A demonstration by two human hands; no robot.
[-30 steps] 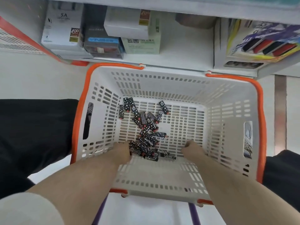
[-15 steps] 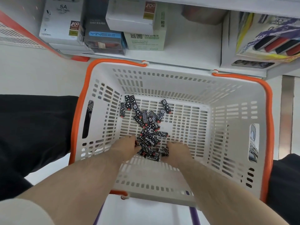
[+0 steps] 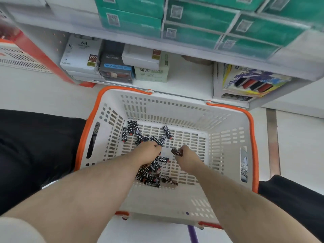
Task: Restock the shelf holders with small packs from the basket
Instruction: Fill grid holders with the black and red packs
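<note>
In the head view we see both hands low inside the white basket (image 3: 226, 135) at frame centre: our right hand (image 3: 185, 153) pinches one small pack (image 3: 175, 151), and our left hand (image 3: 149, 149) curls over the loose packs (image 3: 152, 171) on the floor left of centre. The floor's right half lies bare up to the orange rim (image 3: 253, 137); the shelf (image 3: 175, 81) edge sits just above the basket.
</note>
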